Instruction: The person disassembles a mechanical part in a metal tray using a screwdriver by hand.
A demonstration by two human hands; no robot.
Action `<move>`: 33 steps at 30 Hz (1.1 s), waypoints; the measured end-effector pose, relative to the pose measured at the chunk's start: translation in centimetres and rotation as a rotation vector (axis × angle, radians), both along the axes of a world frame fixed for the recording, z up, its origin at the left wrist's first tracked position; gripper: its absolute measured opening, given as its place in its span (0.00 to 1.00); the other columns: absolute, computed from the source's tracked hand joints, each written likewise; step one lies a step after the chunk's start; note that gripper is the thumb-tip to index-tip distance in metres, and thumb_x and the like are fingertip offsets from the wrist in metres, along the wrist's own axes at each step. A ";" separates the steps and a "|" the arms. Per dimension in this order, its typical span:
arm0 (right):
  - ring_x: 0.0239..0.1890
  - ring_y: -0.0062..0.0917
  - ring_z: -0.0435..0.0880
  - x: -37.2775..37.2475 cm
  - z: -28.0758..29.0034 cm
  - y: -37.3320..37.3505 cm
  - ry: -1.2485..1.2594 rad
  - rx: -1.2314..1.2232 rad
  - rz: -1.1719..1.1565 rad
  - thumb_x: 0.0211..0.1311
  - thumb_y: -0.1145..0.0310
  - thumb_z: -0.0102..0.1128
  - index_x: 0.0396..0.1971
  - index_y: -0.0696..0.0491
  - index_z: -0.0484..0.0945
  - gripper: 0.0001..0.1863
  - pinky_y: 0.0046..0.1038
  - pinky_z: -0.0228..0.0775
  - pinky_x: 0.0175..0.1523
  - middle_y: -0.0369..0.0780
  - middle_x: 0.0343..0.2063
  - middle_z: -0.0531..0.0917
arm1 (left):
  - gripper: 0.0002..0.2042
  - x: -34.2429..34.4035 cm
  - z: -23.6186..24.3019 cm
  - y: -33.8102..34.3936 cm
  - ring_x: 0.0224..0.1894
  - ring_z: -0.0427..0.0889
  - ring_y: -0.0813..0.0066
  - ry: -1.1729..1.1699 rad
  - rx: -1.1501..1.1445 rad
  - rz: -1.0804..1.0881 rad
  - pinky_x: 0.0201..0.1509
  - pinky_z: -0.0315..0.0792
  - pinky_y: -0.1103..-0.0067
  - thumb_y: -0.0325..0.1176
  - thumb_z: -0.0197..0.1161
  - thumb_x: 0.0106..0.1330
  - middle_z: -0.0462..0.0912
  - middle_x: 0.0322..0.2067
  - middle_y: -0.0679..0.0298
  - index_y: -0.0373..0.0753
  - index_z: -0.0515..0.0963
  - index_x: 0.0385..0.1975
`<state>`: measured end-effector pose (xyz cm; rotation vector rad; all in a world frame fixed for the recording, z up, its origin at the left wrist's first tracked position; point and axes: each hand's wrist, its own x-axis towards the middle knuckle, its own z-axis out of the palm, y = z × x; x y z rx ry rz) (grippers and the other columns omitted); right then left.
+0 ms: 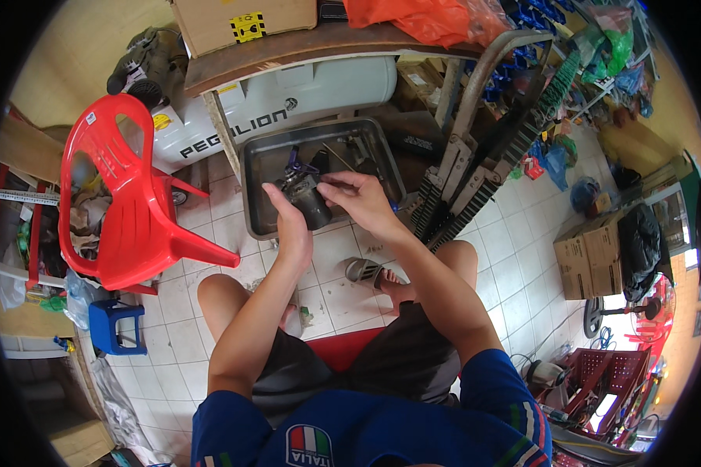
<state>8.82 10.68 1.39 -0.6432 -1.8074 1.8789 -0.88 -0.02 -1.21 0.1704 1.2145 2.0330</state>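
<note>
Over the near edge of a black tray, both my hands are at a dark cylindrical metal part with an open-looking bracketed end. My left hand cups it from the left, its thumb sticking up and its other fingers mostly hidden behind the part. My right hand is closed, with thumb and fingertips pinched at the part's upper right side. Whether a smaller piece sits in that pinch is hidden. Inside the tray, beyond my hands, lie a thin rod-like tool and several dark metal pieces.
Behind the tray stands a large grey tank under a wooden bench. A red plastic chair and blue stool are to my left. A metal frame rises close by my right arm. Cardboard boxes sit farther right.
</note>
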 end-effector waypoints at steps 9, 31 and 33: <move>0.33 0.17 0.82 -0.1 -0.5 0.3 -0.042 0.082 0.023 0.64 0.69 0.67 0.44 0.64 0.83 0.14 0.19 0.74 0.40 0.39 0.33 0.86 | 0.39 -0.1 -0.1 0.2 0.52 0.77 0.72 0.015 -0.027 0.028 0.60 0.68 0.73 0.71 0.28 0.71 0.80 0.49 0.66 0.41 0.70 0.58; 0.29 0.18 0.84 -0.5 -0.8 0.2 0.010 0.169 0.002 0.62 0.69 0.67 0.38 0.64 0.84 0.13 0.21 0.76 0.36 0.39 0.29 0.86 | 0.43 -0.5 -0.3 -0.1 0.58 0.74 0.70 0.068 0.052 -0.052 0.65 0.64 0.73 0.73 0.28 0.69 0.78 0.55 0.63 0.38 0.67 0.62; 0.28 0.18 0.83 -0.2 -0.4 0.3 0.012 0.199 -0.001 0.61 0.69 0.68 0.37 0.64 0.84 0.13 0.21 0.75 0.35 0.39 0.28 0.86 | 0.42 -0.2 -0.2 0.1 0.57 0.75 0.70 0.070 0.066 -0.018 0.65 0.65 0.73 0.73 0.28 0.69 0.78 0.53 0.63 0.39 0.68 0.61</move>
